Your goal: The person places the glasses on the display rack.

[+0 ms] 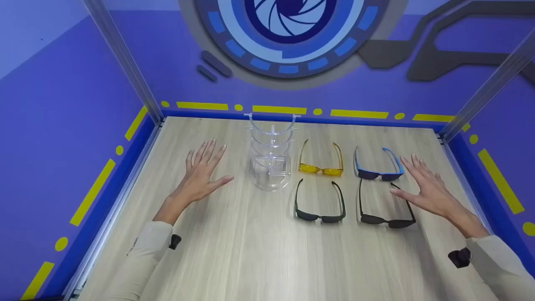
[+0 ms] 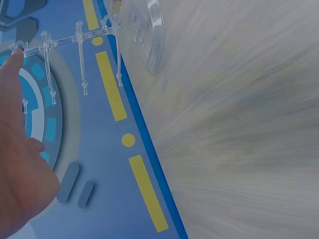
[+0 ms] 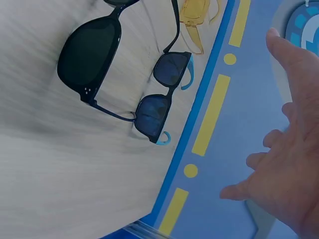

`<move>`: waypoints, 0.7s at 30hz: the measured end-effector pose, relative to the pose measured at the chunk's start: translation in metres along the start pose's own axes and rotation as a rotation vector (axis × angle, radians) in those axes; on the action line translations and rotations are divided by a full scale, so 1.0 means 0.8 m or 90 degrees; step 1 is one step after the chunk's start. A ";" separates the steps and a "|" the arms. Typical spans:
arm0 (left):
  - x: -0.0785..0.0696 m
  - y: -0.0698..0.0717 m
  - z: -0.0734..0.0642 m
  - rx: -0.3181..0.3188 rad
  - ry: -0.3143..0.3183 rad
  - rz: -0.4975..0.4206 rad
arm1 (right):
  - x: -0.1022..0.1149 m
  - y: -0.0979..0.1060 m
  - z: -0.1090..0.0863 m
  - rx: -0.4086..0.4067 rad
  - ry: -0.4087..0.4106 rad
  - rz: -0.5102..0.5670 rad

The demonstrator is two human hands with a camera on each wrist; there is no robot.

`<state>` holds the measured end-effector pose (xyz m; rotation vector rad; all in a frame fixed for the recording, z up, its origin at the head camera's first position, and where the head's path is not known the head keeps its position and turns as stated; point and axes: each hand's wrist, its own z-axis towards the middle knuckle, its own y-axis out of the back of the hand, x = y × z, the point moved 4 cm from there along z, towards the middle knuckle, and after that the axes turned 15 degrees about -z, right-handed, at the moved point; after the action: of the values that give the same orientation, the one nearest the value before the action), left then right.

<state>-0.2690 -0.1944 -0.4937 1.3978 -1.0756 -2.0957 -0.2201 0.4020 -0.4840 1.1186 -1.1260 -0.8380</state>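
My left hand point(image 1: 199, 173) is spread flat with straight fingers over the table, left of a clear plastic glasses stand point(image 1: 271, 156), holding nothing. The stand has several curved tiers and carries no glasses. My right hand point(image 1: 428, 190), fingers extended and holding nothing, hovers over the right side, overlapping an arm of the black sunglasses point(image 1: 382, 220) in the head view. Behind these lie blue-framed sunglasses point(image 1: 379, 174). Yellow glasses point(image 1: 320, 169) lie right of the stand, and dark green-black sunglasses point(image 1: 320, 217) lie in front of them. All the glasses have their arms unfolded.
The wooden tabletop point(image 1: 250, 259) is bounded by a blue back wall point(image 1: 150, 62) and side walls with yellow markings. Metal posts point(image 1: 125, 62) stand at the back corners. A small black device point(image 1: 459, 257) sits at the right wrist, another point(image 1: 175, 241) at the left.
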 end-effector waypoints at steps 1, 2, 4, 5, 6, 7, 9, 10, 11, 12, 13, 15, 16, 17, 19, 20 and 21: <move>0.000 0.000 0.000 0.000 -0.003 -0.006 | -0.001 0.000 0.000 0.001 -0.001 0.019; -0.001 -0.001 0.001 0.001 -0.005 -0.011 | -0.003 -0.001 0.001 0.002 -0.003 0.038; -0.002 -0.003 0.000 0.003 -0.009 -0.024 | -0.006 -0.002 0.002 0.004 -0.004 0.072; -0.002 -0.004 0.000 0.005 -0.011 -0.032 | -0.007 -0.002 0.002 0.008 -0.008 0.088; -0.003 -0.004 -0.001 0.006 -0.014 -0.039 | -0.009 -0.003 0.001 0.012 -0.012 0.099; -0.003 -0.005 -0.001 0.007 -0.016 -0.050 | -0.009 -0.003 0.001 0.014 -0.016 0.106; -0.003 -0.005 -0.003 0.004 -0.021 -0.068 | -0.009 -0.005 0.001 0.014 -0.018 0.114; -0.004 -0.006 -0.003 0.003 -0.024 -0.078 | -0.008 -0.005 -0.001 0.010 -0.019 0.123; -0.004 -0.007 -0.004 0.003 -0.023 -0.089 | -0.008 -0.006 -0.002 0.005 -0.020 0.128; -0.004 -0.008 -0.004 0.002 -0.021 -0.105 | -0.008 -0.007 -0.003 -0.003 -0.021 0.133; -0.003 -0.008 -0.004 0.002 -0.017 -0.123 | -0.008 -0.008 -0.004 -0.013 -0.019 0.143; -0.002 -0.011 -0.004 0.002 0.000 -0.167 | -0.008 -0.008 -0.006 -0.036 -0.012 0.176; -0.001 -0.012 -0.004 0.002 0.012 -0.194 | -0.008 -0.009 -0.007 -0.046 -0.010 0.191; 0.001 -0.014 -0.004 0.002 0.022 -0.221 | -0.008 -0.009 -0.007 -0.052 -0.009 0.205; 0.003 -0.018 -0.003 -0.001 0.038 -0.273 | -0.007 -0.010 -0.008 -0.058 -0.004 0.241; 0.004 -0.020 -0.003 -0.003 0.043 -0.294 | -0.006 -0.011 -0.009 -0.057 -0.003 0.255; 0.005 -0.022 -0.003 -0.003 0.047 -0.314 | -0.006 -0.012 -0.010 -0.054 -0.006 0.268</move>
<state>-0.2672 -0.1870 -0.5102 1.8709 -0.7471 -2.3430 -0.2133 0.4058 -0.4947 0.7690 -1.2640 -0.5542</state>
